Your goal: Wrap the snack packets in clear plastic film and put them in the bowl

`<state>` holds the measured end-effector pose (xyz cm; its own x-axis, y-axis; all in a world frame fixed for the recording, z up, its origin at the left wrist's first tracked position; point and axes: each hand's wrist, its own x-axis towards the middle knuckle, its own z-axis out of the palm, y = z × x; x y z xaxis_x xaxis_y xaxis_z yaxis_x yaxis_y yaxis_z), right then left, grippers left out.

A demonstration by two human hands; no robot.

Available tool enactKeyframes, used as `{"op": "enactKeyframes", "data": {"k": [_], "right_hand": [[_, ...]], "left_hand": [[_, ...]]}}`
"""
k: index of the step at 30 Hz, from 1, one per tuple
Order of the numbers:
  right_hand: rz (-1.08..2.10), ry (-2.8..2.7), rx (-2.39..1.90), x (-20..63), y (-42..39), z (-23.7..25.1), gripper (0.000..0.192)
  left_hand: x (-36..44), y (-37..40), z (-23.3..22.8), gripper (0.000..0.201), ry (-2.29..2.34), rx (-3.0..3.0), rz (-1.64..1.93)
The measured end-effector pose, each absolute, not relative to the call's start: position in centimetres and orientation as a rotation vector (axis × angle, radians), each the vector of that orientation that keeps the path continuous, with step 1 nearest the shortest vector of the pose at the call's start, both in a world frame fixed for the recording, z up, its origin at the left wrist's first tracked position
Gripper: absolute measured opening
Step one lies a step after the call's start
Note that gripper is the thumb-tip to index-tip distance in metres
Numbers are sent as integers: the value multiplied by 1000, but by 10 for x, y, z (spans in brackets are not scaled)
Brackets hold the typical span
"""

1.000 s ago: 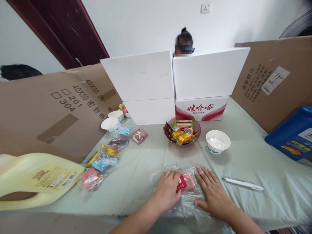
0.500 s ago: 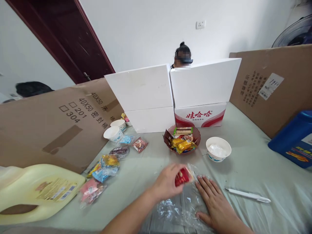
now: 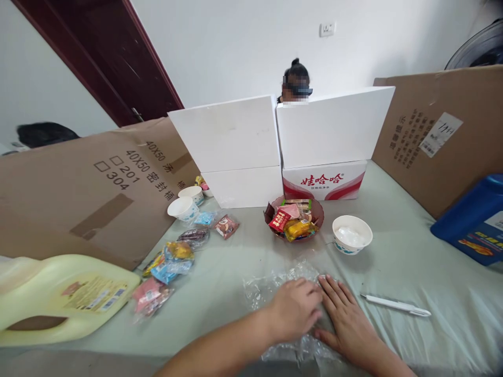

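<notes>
My left hand [image 3: 295,308] is closed, its fingers curled on a crumpled clear plastic bag [image 3: 261,290] on the table in front of me; its fingertips are partly hidden. Just beside it, my right hand [image 3: 348,323] lies flat on the bag's right part with the fingers stretched out. Beyond the hands stands a reddish glass bowl [image 3: 321,213] of wrapped snacks. On top are a red packet [image 3: 280,220], a pink packet [image 3: 290,210] and a yellow packet [image 3: 301,229].
Right of the glass bowl stands a white paper bowl [image 3: 352,246] with clear plastic inside. A white pen [image 3: 396,305] lies right of my hands. Bagged snacks [image 3: 173,264] line the left, near a yellow jug [image 3: 94,298]. Boxes [image 3: 322,183] form a barrier; someone sits behind.
The red packet has left my left hand and now lies in the glass bowl with a pink one. My left hand has come back down onto the plastic bag; the right stays flat.
</notes>
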<state>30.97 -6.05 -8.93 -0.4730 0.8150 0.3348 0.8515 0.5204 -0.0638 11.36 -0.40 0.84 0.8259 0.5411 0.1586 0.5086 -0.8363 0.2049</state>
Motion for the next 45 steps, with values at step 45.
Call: {"op": "enactKeyframes", "data": {"k": [45], "right_hand": [[690,-2098,-1288,343,-129,-42,17]], "left_hand": [[1,-54,-24,35,1334,1712,784]]}}
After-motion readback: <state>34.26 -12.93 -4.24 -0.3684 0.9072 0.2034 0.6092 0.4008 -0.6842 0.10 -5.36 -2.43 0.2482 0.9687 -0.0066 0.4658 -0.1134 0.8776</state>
